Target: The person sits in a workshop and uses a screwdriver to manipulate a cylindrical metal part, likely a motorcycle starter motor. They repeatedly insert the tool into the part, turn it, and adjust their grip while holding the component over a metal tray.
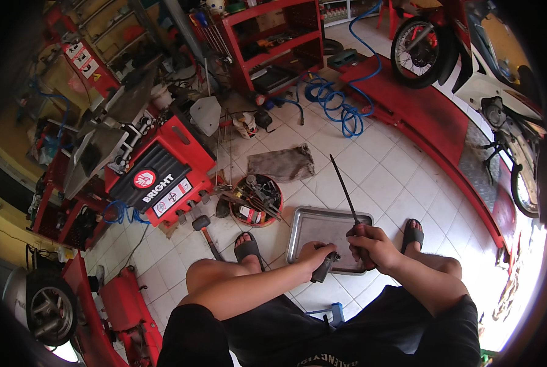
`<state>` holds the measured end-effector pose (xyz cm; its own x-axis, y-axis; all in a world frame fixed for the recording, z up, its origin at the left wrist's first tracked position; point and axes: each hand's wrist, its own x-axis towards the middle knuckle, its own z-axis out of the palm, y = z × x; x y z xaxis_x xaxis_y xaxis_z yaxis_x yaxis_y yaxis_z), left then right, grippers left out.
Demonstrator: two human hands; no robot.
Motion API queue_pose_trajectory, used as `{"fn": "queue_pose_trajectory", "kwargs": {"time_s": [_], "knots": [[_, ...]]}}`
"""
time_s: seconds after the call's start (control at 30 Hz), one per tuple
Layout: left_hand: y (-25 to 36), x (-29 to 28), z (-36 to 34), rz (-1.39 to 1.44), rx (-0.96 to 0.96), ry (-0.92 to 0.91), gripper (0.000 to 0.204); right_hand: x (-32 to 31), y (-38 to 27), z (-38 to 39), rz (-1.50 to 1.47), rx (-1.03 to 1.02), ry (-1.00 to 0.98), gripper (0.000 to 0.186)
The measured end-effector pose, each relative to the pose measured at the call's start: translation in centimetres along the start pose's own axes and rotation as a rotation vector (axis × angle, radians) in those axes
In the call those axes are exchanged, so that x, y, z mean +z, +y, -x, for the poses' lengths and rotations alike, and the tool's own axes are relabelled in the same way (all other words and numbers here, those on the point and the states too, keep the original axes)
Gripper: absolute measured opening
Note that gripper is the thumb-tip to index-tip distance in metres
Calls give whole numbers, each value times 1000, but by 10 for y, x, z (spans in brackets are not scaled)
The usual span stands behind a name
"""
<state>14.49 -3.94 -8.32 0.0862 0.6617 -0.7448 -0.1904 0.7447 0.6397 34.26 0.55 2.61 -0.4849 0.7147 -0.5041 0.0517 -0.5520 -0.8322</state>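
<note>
Pale floor tiles (402, 177) are shown by the head camera around a metal tray (322, 229); over its near side, a dark part (325, 270) is gripped in the left hand (314, 258) and a red-handled screwdriver (359, 230) is clasped in the right hand (374, 246).

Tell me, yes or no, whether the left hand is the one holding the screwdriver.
No, the right hand grips the screwdriver by its handle, while the left hand holds a dark, blocky part.

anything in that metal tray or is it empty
Looks empty: the metal tray shows a bare bottom, but the left hand and right hand hide part.
</note>
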Motion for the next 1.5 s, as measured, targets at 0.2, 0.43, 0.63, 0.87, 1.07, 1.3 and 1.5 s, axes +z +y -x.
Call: {"fn": "queue_pose_trajectory", "kwargs": {"time_s": [0.2, 0.43, 0.63, 0.87, 1.07, 1.3, 1.5], "knots": [[-1, 2, -3, 26, 10, 12, 33, -3, 6, -4, -19, 8, -8, 25], [0, 4, 1, 16, -16, 19, 31, -5, 19, -10, 19, -7, -27, 26], [1, 4, 2, 25, -17, 9, 33, -7, 20, -11, 49, -29, -50, 27], [5, 6, 7, 23, -33, 15, 35, -8, 19, -10, 52, -38, -48, 27], [-1, 2, -1, -2, -17, -4, 35, -4, 15, -7, 43, -26, -36, 26], [-2, 4, 0, -22, -15, 19, 38, -5, 17, -9, 37, -50, -25, 26], [2, 5, 6, -14, -28, 4, 38, -7, 10, -6, -1, 19, -41, 24]]}}
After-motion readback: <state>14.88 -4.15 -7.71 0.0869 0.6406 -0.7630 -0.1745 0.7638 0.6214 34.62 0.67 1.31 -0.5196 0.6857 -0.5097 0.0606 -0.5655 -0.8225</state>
